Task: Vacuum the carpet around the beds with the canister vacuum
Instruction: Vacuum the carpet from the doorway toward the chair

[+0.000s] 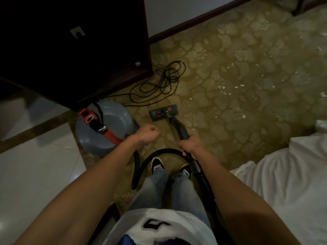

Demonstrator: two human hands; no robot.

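Note:
A grey-blue canister vacuum [113, 124] with a red handle strap stands on the floor at the left, by my feet. Its black hose [150, 157] loops in front of my shoes to the wand [180, 128]. My right hand [192, 145] grips the wand's upper end. The floor head [162, 113] lies flat on the patterned green carpet [238, 76]. My left hand [147, 135] hovers in a fist beside the canister, holding nothing. White scraps [228, 89] are scattered over the carpet ahead and to the right.
A dark wooden cabinet [79, 50] stands at the upper left. The black power cord [162, 80] lies coiled on the carpet beside it. A bed with white sheets [283, 183] fills the right side. Pale floor tiles [35, 174] run along the left. A wall baseboard [194, 20] crosses the top.

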